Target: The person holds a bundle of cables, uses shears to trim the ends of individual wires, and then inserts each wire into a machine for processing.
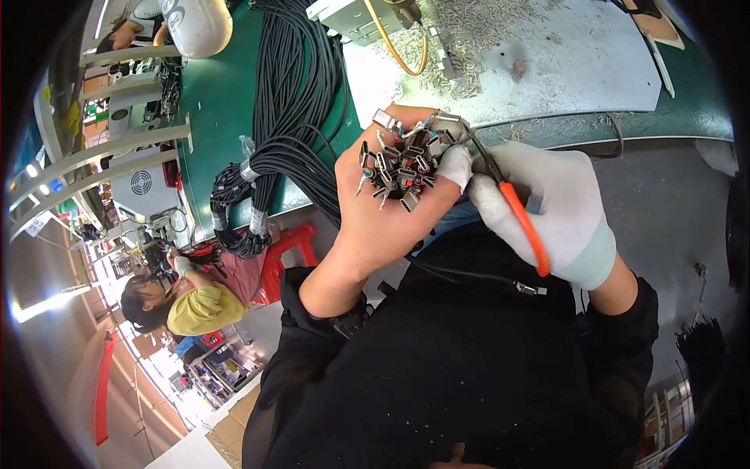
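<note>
Connector bundle [402, 166] held up at the surface's [219, 102] near edge.
The left hand [383, 223] wraps its grip around it; the gloved right hand [558, 195] has its grip closed around orange-handled pliers [525, 225], tips beside the bundle. Beyond, coiled black cables [289, 86] overhang that edge.

We are making out no readable words, numbers or signs here; on the white rounded housing [205, 30] at the upper left we are seeing only a faint grey mark, too small and unclear for reading.
</note>
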Available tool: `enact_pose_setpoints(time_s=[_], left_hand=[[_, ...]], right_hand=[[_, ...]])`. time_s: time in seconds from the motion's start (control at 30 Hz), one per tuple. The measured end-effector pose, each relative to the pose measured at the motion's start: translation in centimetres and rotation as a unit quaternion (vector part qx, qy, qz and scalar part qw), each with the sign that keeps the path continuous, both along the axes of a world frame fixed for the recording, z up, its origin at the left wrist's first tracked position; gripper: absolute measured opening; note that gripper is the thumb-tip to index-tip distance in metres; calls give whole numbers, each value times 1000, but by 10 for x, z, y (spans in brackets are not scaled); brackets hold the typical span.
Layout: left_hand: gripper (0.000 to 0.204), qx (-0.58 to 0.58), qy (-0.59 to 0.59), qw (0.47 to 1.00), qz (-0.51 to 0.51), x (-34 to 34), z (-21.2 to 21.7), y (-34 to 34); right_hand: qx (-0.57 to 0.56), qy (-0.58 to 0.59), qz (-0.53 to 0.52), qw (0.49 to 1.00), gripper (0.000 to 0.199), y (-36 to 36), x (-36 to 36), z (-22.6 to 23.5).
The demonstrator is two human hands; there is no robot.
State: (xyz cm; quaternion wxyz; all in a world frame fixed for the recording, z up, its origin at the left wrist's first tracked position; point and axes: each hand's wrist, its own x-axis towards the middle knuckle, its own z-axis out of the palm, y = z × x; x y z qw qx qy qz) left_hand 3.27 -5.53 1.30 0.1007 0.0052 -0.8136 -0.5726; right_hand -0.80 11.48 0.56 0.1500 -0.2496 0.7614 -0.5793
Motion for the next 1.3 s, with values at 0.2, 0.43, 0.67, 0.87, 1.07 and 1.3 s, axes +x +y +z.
enact_pose_setpoints(time_s=[0.2,0.43,0.67,0.87,1.07,1.3], left_hand=[[28,20,-67,998,7,2,8,6],[26,-29,-6,1000,-4,-3,3,8],[22,-21,-3,998,54,-4,4,13],[13,51,-76,993,70,-7,7,12],[11,116,-187,974,55,-13,7,4],[8,239,-232,942,35,-28,-14,-31]], right_hand=[[128,270,-19,954,12,8,-6,-4],[65,222,-22,973,15,13,1,-8],[-3,-34,10,999,16,10,4,-3],[0,162,-94,982,12,-8,2,-16],[-2,81,-26,996,15,-6,0,-21],[5,-37,-35,999,21,2,-25,-30]])
